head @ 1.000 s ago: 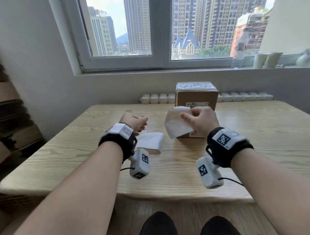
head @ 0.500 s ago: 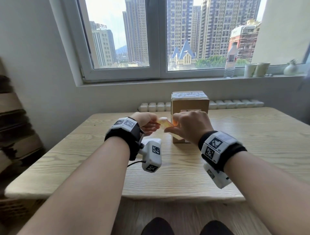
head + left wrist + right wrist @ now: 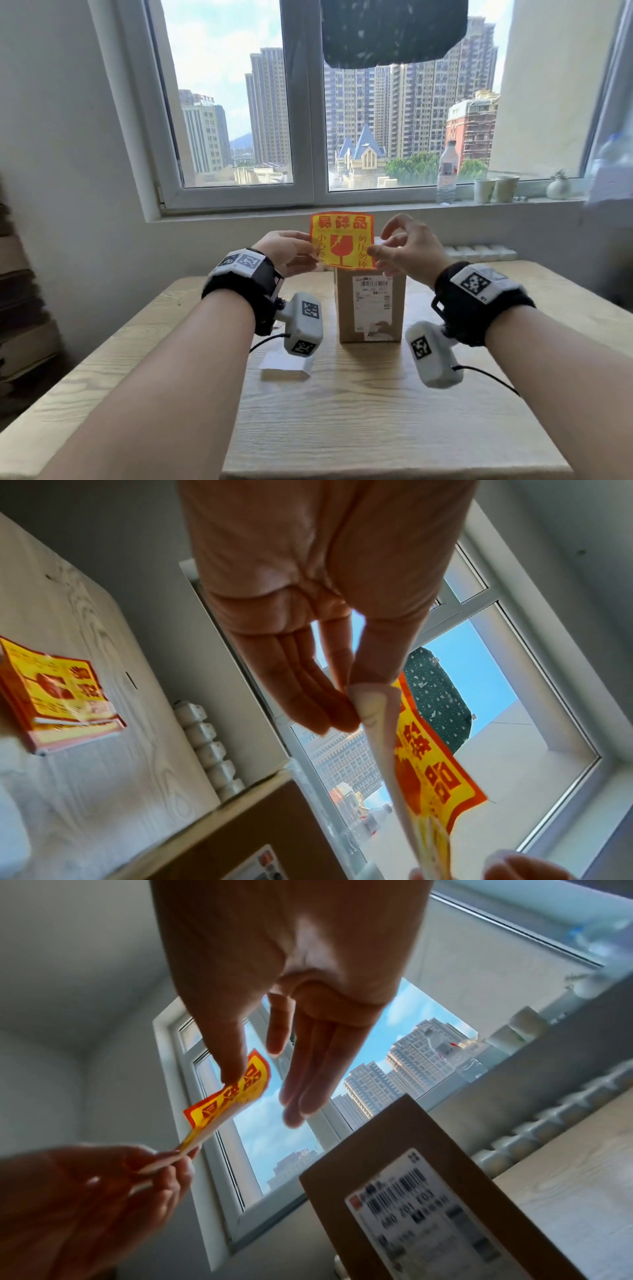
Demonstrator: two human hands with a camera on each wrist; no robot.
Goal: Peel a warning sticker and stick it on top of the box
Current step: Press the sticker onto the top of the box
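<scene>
The left hand [image 3: 286,251] is seen pinching the left edge of the warning sticker [image 3: 342,241] between thumb and fingers; in the left wrist view the thumb and forefinger are closed on a pale layer at that edge, which is judged to be the backing, though it cannot be told whether the backing is fully on. The right hand [image 3: 407,251] is held at the sticker's right edge, low down, with thumb and forefinger closed on the lower right corner and the remaining fingers spread loosely above. A peel at that corner is judged to be the step in hand.

The sticker, yellow with a red border and a broken-glass symbol, is held upright in the air, its printed face toward the person. Directly below and just behind it the cardboard box [image 3: 370,308] stands on the wooden table [image 3: 376,411], a shipping label [image 3: 372,301] on its near face. The box top is mostly hidden by the sticker and hands. The coming move is judged to turn on this: the sticker stands vertical while the box top lies flat beneath it, so the sheet would have to be tipped flat and lowered. Both hands are about equally near the box.

A stack of further stickers [image 3: 61,693] lies on the table to the left.
</scene>
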